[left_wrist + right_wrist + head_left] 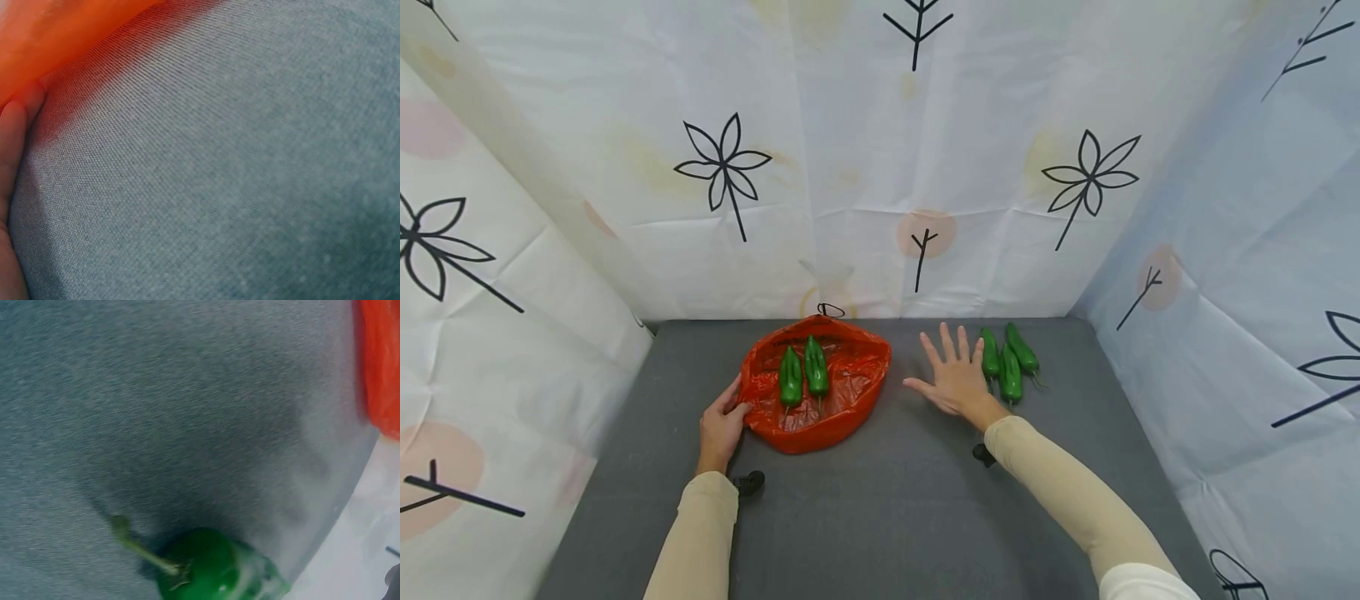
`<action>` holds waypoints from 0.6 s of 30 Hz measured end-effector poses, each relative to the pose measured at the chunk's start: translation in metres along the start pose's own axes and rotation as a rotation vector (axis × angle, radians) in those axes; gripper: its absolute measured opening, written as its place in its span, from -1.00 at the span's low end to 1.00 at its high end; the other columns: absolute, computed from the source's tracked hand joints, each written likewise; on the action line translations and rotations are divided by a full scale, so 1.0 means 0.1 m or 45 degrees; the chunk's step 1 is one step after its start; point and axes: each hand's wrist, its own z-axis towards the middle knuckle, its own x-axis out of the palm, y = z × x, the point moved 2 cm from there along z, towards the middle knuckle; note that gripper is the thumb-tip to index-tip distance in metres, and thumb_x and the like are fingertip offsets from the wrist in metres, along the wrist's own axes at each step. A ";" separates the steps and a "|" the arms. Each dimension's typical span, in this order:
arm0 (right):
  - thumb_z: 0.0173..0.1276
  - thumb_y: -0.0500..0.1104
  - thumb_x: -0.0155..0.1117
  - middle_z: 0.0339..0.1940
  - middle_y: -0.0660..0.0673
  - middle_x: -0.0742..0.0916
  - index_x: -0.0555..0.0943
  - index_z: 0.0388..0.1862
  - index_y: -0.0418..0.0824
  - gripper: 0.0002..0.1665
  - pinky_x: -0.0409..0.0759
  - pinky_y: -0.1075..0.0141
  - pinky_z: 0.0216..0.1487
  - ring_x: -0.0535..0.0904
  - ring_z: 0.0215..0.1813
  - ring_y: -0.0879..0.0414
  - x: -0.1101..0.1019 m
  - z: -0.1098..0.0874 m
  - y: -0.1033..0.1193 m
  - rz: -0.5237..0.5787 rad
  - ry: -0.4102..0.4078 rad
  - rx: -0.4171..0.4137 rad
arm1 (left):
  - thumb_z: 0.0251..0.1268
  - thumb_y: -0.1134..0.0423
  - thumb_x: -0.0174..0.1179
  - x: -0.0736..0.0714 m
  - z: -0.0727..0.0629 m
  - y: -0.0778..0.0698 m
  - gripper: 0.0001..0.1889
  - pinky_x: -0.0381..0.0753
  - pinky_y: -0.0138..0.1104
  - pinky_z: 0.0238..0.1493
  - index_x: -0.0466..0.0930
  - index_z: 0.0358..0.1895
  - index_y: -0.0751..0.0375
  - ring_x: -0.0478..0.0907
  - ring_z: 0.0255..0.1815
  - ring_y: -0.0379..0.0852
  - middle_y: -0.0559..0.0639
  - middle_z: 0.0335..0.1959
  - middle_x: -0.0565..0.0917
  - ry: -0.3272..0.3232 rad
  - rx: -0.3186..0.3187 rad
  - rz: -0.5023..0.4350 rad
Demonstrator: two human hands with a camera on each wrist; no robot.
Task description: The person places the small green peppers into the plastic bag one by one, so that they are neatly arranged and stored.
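Observation:
A red plastic bag lies spread with its rim folded up at the left of the table. Two green peppers rest side by side in it, stems toward the person. My left hand pinches the bag's left edge; the left wrist view shows the thumb and a finger at the red plastic. Over the table, my right hand has its fingers spread and holds nothing. Beside it lie three more green peppers, one partly behind the hand. A pepper with its stem shows low in the right wrist view.
The dark grey table ends at a white cloth backdrop with printed leaves, which also closes off both sides. Each wrist wears a small black camera mount.

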 end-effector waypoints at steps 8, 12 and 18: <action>0.30 0.65 -0.08 0.74 -0.27 -0.06 -0.05 0.72 0.06 0.20 -0.30 -0.45 0.58 -0.26 0.72 -0.36 0.07 -0.09 -0.18 0.030 -0.026 -0.004 | 0.47 0.13 0.10 0.01 0.01 0.04 -0.37 0.32 0.09 0.54 0.24 0.54 -0.45 0.34 0.55 0.13 0.11 0.53 0.42 0.002 -0.016 0.003; 0.31 0.60 -0.02 0.74 -0.26 -0.08 -0.06 0.72 0.06 0.19 -0.25 -0.43 0.60 -0.29 0.72 -0.35 0.08 -0.13 -0.24 0.030 -0.019 0.016 | 0.47 0.13 0.09 0.00 0.01 0.06 -0.37 0.31 0.09 0.55 0.24 0.53 -0.46 0.36 0.54 0.13 0.11 0.53 0.43 0.005 -0.011 0.002; 0.31 0.53 0.11 0.73 -0.28 -0.02 -0.04 0.72 0.01 0.20 -0.12 -0.40 0.60 -0.21 0.71 -0.40 0.13 -0.20 -0.33 0.068 -0.050 0.017 | 0.47 0.13 0.09 0.01 0.02 0.05 -0.37 0.34 0.09 0.53 0.24 0.53 -0.46 0.39 0.52 0.11 0.09 0.51 0.45 -0.001 0.018 0.011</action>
